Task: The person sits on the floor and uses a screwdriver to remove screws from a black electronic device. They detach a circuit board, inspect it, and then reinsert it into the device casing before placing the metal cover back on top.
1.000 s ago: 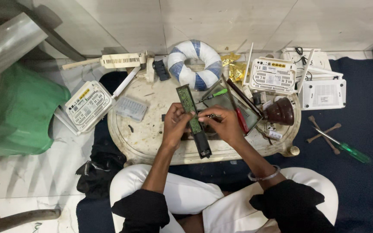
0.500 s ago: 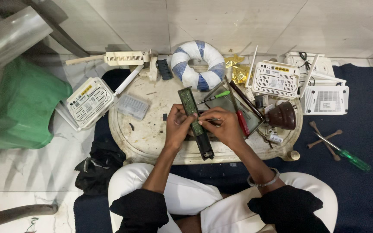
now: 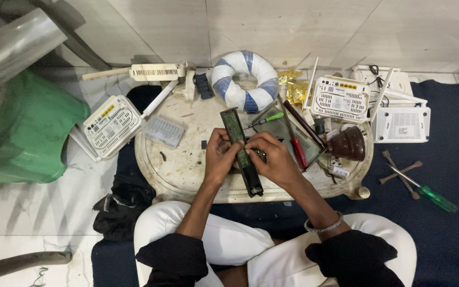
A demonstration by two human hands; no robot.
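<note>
While both hands pinch that long green circuit board [image 3: 241, 151] over the round tabletop [image 3: 181, 165], the left hand [image 3: 220, 159] is wrapped round its near half and the right hand [image 3: 274, 159] is closed on its edge, so a slip could flex or drop it. Just right, the red screwdriver [image 3: 297, 149] sits loose and could roll off. Farther out, the small clear box [image 3: 164, 131] looks like it holds tiny parts, can't tell what, and the brown pot [image 3: 348, 143] has its contents hidden
</note>
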